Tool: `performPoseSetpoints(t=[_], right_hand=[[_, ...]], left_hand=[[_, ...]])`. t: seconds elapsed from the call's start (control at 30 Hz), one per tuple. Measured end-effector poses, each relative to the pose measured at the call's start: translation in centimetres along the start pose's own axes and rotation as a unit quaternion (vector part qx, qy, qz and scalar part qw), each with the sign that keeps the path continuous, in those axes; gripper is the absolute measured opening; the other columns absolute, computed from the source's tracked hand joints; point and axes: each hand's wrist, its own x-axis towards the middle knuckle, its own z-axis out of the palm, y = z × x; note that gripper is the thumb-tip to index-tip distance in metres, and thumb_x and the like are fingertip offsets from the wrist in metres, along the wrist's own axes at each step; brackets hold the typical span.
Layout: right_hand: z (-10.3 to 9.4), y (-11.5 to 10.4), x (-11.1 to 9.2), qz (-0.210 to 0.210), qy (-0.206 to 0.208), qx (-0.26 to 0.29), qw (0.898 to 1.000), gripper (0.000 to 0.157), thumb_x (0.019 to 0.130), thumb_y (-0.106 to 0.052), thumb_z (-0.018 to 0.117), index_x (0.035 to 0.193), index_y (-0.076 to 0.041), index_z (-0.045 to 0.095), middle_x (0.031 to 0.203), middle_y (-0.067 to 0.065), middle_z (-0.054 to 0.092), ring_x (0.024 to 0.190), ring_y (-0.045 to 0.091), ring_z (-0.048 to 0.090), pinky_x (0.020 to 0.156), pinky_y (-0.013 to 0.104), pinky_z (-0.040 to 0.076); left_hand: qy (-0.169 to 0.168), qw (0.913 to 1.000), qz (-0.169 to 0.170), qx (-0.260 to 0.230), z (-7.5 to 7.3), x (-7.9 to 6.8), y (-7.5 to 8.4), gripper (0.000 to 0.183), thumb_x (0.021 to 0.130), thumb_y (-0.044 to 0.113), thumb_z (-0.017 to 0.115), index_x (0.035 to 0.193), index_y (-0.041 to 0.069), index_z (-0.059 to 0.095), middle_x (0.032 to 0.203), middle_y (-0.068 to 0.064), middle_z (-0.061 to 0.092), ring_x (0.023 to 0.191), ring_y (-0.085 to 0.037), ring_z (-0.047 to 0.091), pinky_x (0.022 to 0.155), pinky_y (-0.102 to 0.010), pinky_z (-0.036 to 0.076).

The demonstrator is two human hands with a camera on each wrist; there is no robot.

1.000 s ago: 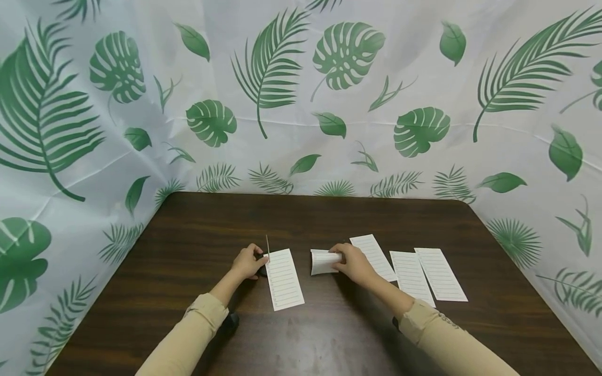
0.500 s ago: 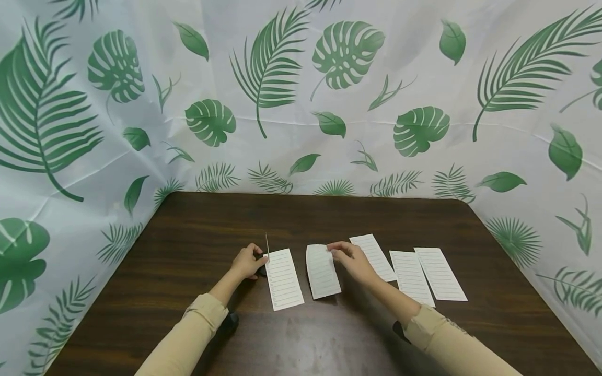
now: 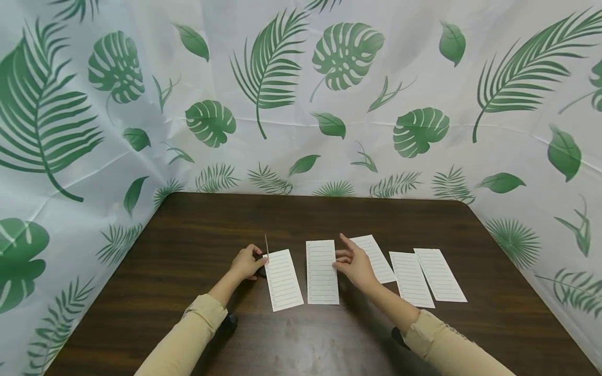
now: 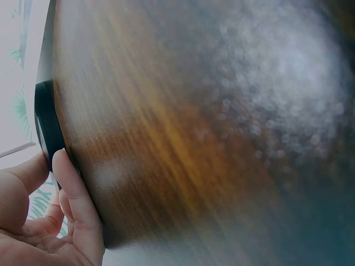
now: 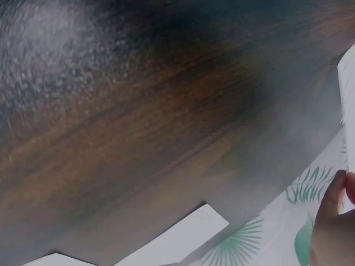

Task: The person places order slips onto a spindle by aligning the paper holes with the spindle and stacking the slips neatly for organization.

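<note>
In the head view my left hand holds scissors by their black handles, the thin blade standing up. The left wrist view shows thumb and finger against the black handle. A white lined slip of paper with small checkboxes lies just right of this hand, its upper left corner under the blade. My right hand pinches the right edge of a second lined slip of paper, index finger raised. That slip is flat and upright to my view, beside the first.
Three more lined slips rest right of my right hand: a tilted one partly behind the hand, a middle slip and an outer slip. All are on a dark wooden table. A leaf-print curtain stands behind.
The slip in my right hand was curled over, then unrolled downward, and now lies straight with its lines showing. My right hand's grip has shifted down its right edge. My left hand keeps still.
</note>
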Motion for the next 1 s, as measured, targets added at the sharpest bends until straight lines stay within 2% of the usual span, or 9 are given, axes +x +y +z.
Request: performPoseSetpoints(t=[0.17,0.27,0.37,0.5,0.57,0.67,0.73,0.87,1.0], right_hand=[[-0.7,0.6,0.3,0.083,-0.002,0.056,0.995,0.051,0.084,0.005,0.064,0.131,0.010,0.045,0.081,0.009,0.070,0.074,0.006,0.063,0.071,0.015,0.054],[-1.4,0.7,0.6,0.148,-0.005,0.132,0.980,0.048,0.090,-0.001,0.060,0.133,0.011,0.042,0.073,-0.009,0.065,0.069,0.000,0.058,0.066,0.013,0.051],[-2.4,0.6,1.2,0.179,-0.016,0.262,0.948,0.039,0.097,-0.006,0.049,0.131,0.008,0.039,0.075,-0.014,0.061,0.070,-0.001,0.056,0.066,0.013,0.049],[-3.3,0.3,1.5,0.186,-0.039,0.422,0.886,0.012,0.102,-0.010,0.035,0.108,-0.010,0.045,0.080,-0.010,0.059,0.075,0.003,0.056,0.069,0.017,0.050],[-3.4,0.3,1.3,0.195,-0.063,0.467,0.860,0.018,0.103,-0.012,0.030,0.097,-0.015,0.046,0.080,-0.008,0.060,0.076,0.004,0.057,0.070,0.019,0.050],[-3.2,0.3,0.8,0.205,-0.094,0.491,0.841,0.026,0.104,-0.012,0.025,0.095,-0.015,0.049,0.083,-0.007,0.063,0.080,0.004,0.061,0.074,0.018,0.053],[-2.9,0.3,0.6,0.206,-0.100,0.497,0.837,0.027,0.104,-0.013,0.023,0.096,-0.014,0.049,0.084,-0.007,0.064,0.081,0.002,0.062,0.075,0.017,0.053],[-2.4,0.1,0.5,0.202,-0.120,0.486,0.842,0.025,0.105,-0.025,0.023,0.105,-0.013,0.046,0.090,-0.008,0.066,0.086,0.003,0.064,0.078,0.018,0.053],[-2.2,0.3,0.6,0.203,-0.171,0.442,0.857,0.020,0.105,-0.021,0.027,0.116,-0.007,0.037,0.093,-0.005,0.066,0.088,0.005,0.065,0.078,0.021,0.056]], left_hand=[[-0.001,1.0000,-0.001,-0.001,0.1,0.1,0.1,0.025,0.093,0.015,0.060,0.108,-0.002,0.051,0.086,-0.012,0.047,0.063,-0.019,0.053,0.047,-0.025,0.056],[-0.002,1.0000,-0.001,-0.003,0.1,0.1,0.1,0.025,0.092,0.015,0.060,0.108,-0.002,0.051,0.088,-0.014,0.048,0.066,-0.020,0.053,0.047,-0.026,0.057],[0.000,1.0000,-0.002,-0.003,0.1,0.1,0.1,0.024,0.092,0.015,0.060,0.108,-0.002,0.051,0.090,-0.015,0.048,0.067,-0.021,0.053,0.047,-0.026,0.057],[0.002,1.0000,-0.003,0.001,0.0,0.1,0.0,0.024,0.093,0.015,0.059,0.108,-0.001,0.050,0.092,-0.016,0.047,0.066,-0.021,0.053,0.047,-0.025,0.056],[0.003,1.0000,-0.005,0.004,0.0,0.2,-0.1,0.024,0.093,0.016,0.059,0.108,-0.001,0.050,0.091,-0.016,0.047,0.065,-0.020,0.053,0.047,-0.025,0.056],[0.005,1.0000,-0.005,0.007,0.0,0.3,-0.1,0.024,0.093,0.015,0.060,0.108,-0.001,0.051,0.090,-0.015,0.048,0.064,-0.020,0.054,0.046,-0.024,0.056],[0.004,0.9999,-0.002,0.009,0.0,0.3,-0.1,0.024,0.092,0.016,0.060,0.108,-0.001,0.051,0.089,-0.015,0.049,0.063,-0.020,0.055,0.046,-0.024,0.056],[0.002,0.9999,0.003,0.013,0.1,0.4,-0.1,0.025,0.092,0.016,0.060,0.109,-0.001,0.052,0.086,-0.014,0.050,0.059,-0.018,0.054,0.046,-0.024,0.055],[0.001,1.0000,-0.002,0.009,0.2,0.3,-0.2,0.024,0.093,0.016,0.060,0.108,0.000,0.052,0.083,-0.012,0.049,0.059,-0.018,0.053,0.046,-0.024,0.056]])
